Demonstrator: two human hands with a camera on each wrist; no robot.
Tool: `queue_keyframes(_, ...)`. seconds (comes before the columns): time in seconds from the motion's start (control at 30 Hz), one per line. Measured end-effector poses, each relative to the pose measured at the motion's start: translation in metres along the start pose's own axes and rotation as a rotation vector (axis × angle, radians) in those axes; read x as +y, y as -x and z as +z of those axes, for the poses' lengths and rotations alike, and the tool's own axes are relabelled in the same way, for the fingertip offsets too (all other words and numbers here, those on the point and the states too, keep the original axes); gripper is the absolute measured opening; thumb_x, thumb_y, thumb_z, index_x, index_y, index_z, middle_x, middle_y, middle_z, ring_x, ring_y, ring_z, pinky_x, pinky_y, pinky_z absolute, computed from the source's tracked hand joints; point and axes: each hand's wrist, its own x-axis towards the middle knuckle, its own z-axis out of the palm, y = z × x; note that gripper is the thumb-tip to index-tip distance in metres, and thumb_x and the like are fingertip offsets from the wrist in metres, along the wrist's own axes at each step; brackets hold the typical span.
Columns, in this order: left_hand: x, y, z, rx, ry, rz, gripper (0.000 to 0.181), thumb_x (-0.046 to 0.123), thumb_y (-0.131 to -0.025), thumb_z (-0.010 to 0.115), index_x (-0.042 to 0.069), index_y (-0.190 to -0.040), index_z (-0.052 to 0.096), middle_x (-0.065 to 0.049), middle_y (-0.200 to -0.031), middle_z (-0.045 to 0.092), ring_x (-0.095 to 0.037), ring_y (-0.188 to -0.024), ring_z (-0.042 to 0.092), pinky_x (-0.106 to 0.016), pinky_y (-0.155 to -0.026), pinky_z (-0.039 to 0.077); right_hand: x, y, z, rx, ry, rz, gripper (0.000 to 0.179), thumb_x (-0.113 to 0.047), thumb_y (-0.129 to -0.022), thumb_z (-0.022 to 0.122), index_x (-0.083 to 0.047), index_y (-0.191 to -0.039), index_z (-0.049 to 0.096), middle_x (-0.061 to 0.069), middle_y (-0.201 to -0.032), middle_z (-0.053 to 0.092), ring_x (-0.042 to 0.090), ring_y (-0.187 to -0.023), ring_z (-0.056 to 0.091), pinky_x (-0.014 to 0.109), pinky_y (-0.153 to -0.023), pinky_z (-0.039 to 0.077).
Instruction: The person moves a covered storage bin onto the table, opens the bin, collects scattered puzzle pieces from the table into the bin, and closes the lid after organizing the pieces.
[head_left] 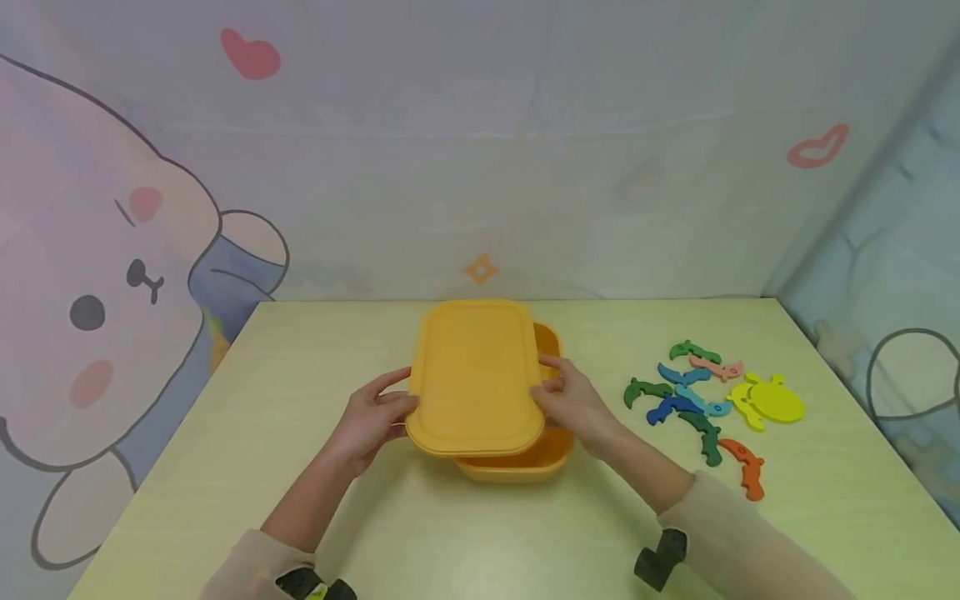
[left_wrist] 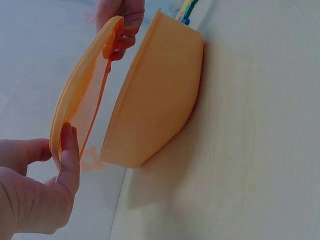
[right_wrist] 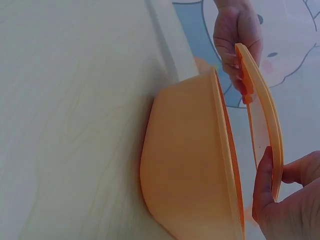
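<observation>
A flat yellow-orange lid (head_left: 476, 375) with rounded corners is held in the air by both hands. My left hand (head_left: 369, 421) pinches its left edge between thumb and fingers. On the opposite edge my right hand (head_left: 576, 402) pinches it the same way. Below stands a matching plastic box (head_left: 517, 471), mostly covered from above by the lid and showing along its right and front sides. Both wrist views show a gap between the lid (left_wrist: 65, 100) and the rim of the box (right_wrist: 192, 160). What the box contains is hidden.
Right of the box, small animal-shaped pieces lie loosely grouped on the pale table (head_left: 300, 350): a dark blue piece (head_left: 673, 407), an orange piece (head_left: 746, 469), several others. At their right is a yellow round-bodied piece (head_left: 777, 402). A printed cloth (head_left: 525, 167) hangs behind the table.
</observation>
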Motion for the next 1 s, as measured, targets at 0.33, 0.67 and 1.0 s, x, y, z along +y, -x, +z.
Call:
queue_keyframes(0.33,0.005,0.01,-0.025,0.031,-0.042,0.006,0.055,0.007,-0.088,0.058,0.011,-0.139,0.038,-0.005,-0.101,0.067,-0.014,-0.077,0.064,-0.028,-0.069,0.055,-0.012,-0.003,0.023,-0.012,0.003,-0.056,0.056,-0.01,-0.087,0.057,-0.007,-0.138,0.033,0.018,-0.099,0.055,0.016,-0.067,0.06,0.034,-0.064,0.056)
queue_keyframes(0.67,0.007,0.018,-0.047,0.062,-0.066,0.017,0.056,0.01,-0.089,0.059,0.006,-0.14,0.036,-0.001,-0.1,0.067,-0.012,-0.08,0.065,-0.027,-0.071,0.055,-0.022,-0.008,0.046,0.005,0.05,-0.076,0.056,-0.011,-0.086,0.06,-0.009,-0.137,0.036,0.017,-0.098,0.058,0.017,-0.061,0.063,0.037,-0.062,0.056)
queue_keyframes(1.0,0.011,0.026,-0.067,0.084,-0.075,0.023,0.057,0.011,-0.09,0.058,0.003,-0.141,0.033,0.004,-0.095,0.067,-0.01,-0.081,0.064,-0.027,-0.072,0.055,-0.03,-0.015,0.066,-0.015,0.11,-0.095,0.056,-0.014,-0.087,0.06,-0.009,-0.138,0.036,0.017,-0.101,0.059,0.016,-0.057,0.061,0.035,-0.061,0.056)
